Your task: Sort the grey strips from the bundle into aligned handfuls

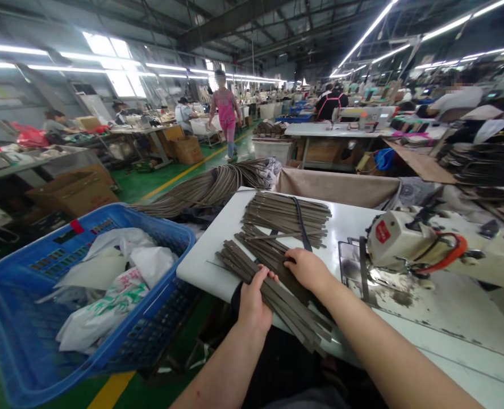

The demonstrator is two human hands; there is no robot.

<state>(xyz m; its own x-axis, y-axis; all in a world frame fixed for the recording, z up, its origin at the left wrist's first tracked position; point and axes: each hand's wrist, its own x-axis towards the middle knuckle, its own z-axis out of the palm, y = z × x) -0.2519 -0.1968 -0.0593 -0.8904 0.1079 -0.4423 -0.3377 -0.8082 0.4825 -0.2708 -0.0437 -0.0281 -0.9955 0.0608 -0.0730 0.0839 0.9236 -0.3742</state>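
Head view: near bundle (288, 309) in the left hand (255, 304), right hand (306, 270) at the middle bundle (262, 247)

The left grip is closed around the near bundle of brown strips, thumb on top, probably to stop the loose lengths from fanning apart. The right grip is curled, fingertips on the middle bundle; whether it pinches strips or only rests there, I cannot tell.

The near bundle lies slantwise over the front edge of the white desk (207, 267). Its long axis runs from far left to near right, the lower end reaching toward the person's lap; nothing marks either end as a front. The middle bundle, just beyond, slants much the same way. The far bundle (273, 213) lies more nearly crosswise, tipping slightly nearer at its right, with a black strap (302, 221) curving over it.

The bundles sit left of the sewing machine (405, 244), seemingly so they stay within reach yet off its plate. A blue basket (149, 321) holding plastic bags stands left of the desk.
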